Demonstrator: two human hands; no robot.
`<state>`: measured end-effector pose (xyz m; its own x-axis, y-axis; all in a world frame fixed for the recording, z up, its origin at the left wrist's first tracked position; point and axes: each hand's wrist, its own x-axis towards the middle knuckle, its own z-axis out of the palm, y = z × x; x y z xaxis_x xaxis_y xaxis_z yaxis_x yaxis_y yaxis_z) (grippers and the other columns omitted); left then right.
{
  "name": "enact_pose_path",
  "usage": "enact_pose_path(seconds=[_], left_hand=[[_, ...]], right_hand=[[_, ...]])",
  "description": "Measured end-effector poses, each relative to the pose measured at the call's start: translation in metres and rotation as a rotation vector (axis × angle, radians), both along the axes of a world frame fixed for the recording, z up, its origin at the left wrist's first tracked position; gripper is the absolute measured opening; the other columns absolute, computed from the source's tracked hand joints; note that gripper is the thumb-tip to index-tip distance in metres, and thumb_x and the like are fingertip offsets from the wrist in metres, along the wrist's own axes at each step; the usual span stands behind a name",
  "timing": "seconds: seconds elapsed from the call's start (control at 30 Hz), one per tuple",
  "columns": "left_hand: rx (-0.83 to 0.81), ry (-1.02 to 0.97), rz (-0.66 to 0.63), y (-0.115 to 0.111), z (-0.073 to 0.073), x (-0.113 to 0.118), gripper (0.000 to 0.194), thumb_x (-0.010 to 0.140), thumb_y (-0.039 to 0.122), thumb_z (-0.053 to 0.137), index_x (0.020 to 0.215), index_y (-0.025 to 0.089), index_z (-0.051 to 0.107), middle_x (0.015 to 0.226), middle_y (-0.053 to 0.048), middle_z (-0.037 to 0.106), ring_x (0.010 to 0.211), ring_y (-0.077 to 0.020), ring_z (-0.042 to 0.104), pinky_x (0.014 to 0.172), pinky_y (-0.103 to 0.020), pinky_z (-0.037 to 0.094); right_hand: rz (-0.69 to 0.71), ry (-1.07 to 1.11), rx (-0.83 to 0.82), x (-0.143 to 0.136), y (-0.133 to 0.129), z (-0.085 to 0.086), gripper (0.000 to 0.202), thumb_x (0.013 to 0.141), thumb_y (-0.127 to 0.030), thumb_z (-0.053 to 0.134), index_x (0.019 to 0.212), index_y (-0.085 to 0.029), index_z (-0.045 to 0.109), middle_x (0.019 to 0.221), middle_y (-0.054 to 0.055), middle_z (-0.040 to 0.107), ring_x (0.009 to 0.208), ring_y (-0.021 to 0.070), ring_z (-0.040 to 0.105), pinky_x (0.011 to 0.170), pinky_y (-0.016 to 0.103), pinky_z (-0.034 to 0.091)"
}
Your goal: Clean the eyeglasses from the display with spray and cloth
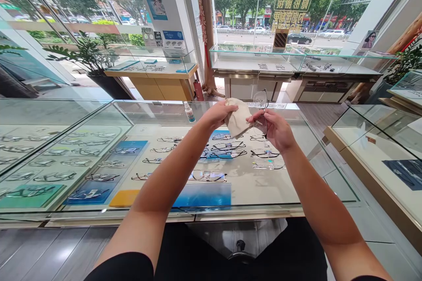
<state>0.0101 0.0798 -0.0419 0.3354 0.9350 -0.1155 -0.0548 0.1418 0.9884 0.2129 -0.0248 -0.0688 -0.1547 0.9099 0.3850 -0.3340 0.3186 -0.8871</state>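
Right of a white bottle (189, 112) on the glass bench (268, 184), gripping a beige cloth (238, 119) in clamped fingers of the left hand (216, 114); farther right, pinching eyeglasses (260, 99) (turned on end) over the bench with fingers of the right hand (277, 131).

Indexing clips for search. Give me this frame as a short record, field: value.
left hand: gripping a beige cloth
right hand: holding a pair of glasses, one lens above the other
cloth-to-lens contact: cannot tell
work height: both hands raised over the glass display case
case contents: rows of eyeglass frames, some on blue sheets
nearby: white bottle, upright, beyond the left forearm
background: more display cases, potted plants, windows onto a street
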Motion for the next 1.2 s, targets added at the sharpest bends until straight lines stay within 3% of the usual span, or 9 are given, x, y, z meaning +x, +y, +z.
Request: enact_pose_path(seconds=[0.13,0.27,0.33,0.43,0.53,0.73,0.87,1.0,1.2], left_hand=[[-0.024,0.118,-0.037,0.004,-0.006,0.002,0.008,0.093,0.021,0.078,0.095,0.019,0.07,0.095,-0.01,0.075,0.08,-0.0204,0.07,0.085,-0.041,0.061],[0.251,0.295,0.011,0.001,-0.003,-0.001,0.031,0.089,0.031,0.081,0.116,0.022,0.071,0.131,-0.014,0.075,0.126,-0.0309,0.069,0.114,-0.053,0.054],[0.453,0.316,-0.099,-0.005,0.001,-0.002,0.036,0.087,0.035,0.081,0.119,0.023,0.071,0.141,-0.015,0.073,0.138,-0.0327,0.065,0.12,-0.053,0.051],[0.57,0.293,-0.371,-0.017,0.005,0.0,0.043,0.084,0.04,0.083,0.121,0.022,0.07,0.138,-0.015,0.076,0.132,-0.0314,0.071,0.112,-0.048,0.057],[0.65,0.335,-0.453,-0.029,0.004,0.007,0.049,0.086,0.041,0.083,0.129,0.023,0.068,0.134,-0.014,0.079,0.124,-0.0286,0.076,0.105,-0.044,0.061],[0.898,0.52,-0.236,-0.043,-0.005,0.023,0.028,0.099,0.025,0.058,0.119,0.02,0.076,0.118,-0.01,0.084,0.103,-0.0231,0.076,0.092,-0.038,0.058],[1.029,0.66,-0.098,-0.051,-0.004,0.027,0.033,0.107,0.026,0.049,0.116,0.019,0.08,0.111,-0.01,0.085,0.097,-0.0253,0.074,0.084,-0.038,0.051],[1.053,0.655,-0.095,-0.052,0.0,0.025,0.041,0.109,0.024,0.043,0.121,0.021,0.082,0.115,-0.01,0.084,0.101,-0.0248,0.072,0.086,-0.037,0.049],[0.903,0.627,-0.003,-0.042,0.006,0.017,0.032,0.101,0.022,0.052,0.08,0.02,0.076,0.078,-0.004,0.068,0.075,-0.0189,0.058,0.069,-0.034,0.039]], right_hand=[[-0.068,0.048,0.013,0.002,0.003,0.0,0.026,0.096,-0.05,0.07,0.096,-0.026,0.081,0.101,0.007,0.082,0.12,0.0276,0.076,0.121,0.049,0.057],[-0.106,0.106,-0.004,0.002,0.004,0.001,0.025,0.095,-0.05,0.072,0.094,-0.027,0.082,0.099,0.007,0.081,0.127,0.0289,0.073,0.117,0.045,0.059],[-0.121,0.128,-0.004,0.002,0.004,0.002,0.025,0.095,-0.05,0.072,0.093,-0.027,0.083,0.1,0.006,0.082,0.127,0.0291,0.073,0.112,0.044,0.061],[-0.127,0.158,0.007,0.001,0.004,0.003,0.024,0.095,-0.047,0.071,0.093,-0.027,0.083,0.102,0.005,0.082,0.117,0.0282,0.075,0.103,0.043,0.063],[-0.145,0.162,0.03,0.0,0.005,0.003,0.023,0.096,-0.044,0.069,0.093,-0.027,0.084,0.101,0.005,0.083,0.111,0.0275,0.076,0.102,0.045,0.064],[-0.13,0.135,0.048,-0.005,0.005,0.001,0.023,0.095,-0.047,0.071,0.09,-0.027,0.081,0.102,0.007,0.085,0.127,0.0311,0.073,0.11,0.049,0.062],[-0.136,0.14,0.064,-0.006,0.005,0.001,0.021,0.097,-0.044,0.07,0.09,-0.028,0.081,0.104,0.007,0.085,0.128,0.0305,0.073,0.113,0.049,0.06],[-0.166,0.138,0.071,-0.005,0.005,0.001,0.023,0.097,-0.042,0.068,0.094,-0.027,0.085,0.103,0.006,0.085,0.122,0.0294,0.074,0.114,0.048,0.059],[-0.242,0.096,0.043,-0.001,0.01,-0.005,0.026,0.099,-0.047,0.066,0.098,-0.03,0.085,0.113,0.004,0.084,0.12,0.0279,0.074,0.106,0.045,0.06]])
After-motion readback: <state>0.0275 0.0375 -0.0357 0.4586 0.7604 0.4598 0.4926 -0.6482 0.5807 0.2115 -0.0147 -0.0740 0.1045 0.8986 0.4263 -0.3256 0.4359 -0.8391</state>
